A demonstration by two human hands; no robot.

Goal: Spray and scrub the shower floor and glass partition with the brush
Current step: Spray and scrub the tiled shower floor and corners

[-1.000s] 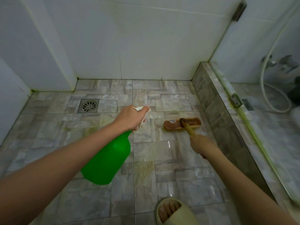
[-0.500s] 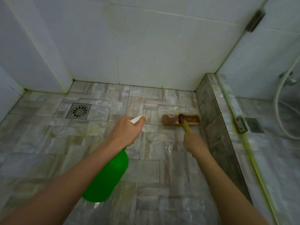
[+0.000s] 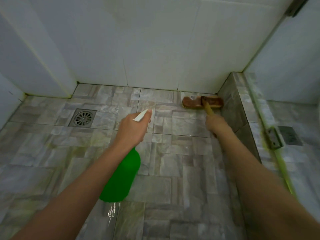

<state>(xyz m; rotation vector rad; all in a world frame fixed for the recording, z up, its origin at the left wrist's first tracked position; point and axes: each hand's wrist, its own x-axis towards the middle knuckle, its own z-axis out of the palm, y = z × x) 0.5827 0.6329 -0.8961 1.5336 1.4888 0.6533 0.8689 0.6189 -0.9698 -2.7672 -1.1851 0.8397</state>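
Two hands are working at once. The left hand [image 3: 131, 129] is closing around the neck of the green spray bottle [image 3: 121, 177], whose body is hanging below the wrist; it is probably light but wet and slippery, so the neck is the good place to hold. Beyond it, the right hand [image 3: 216, 123] is wrapping tightly around the stiff wooden handle of the brush [image 3: 201, 102], whose head is pressing on the shower floor [image 3: 173, 167] in the far corner, against the low tiled curb [image 3: 233, 104].
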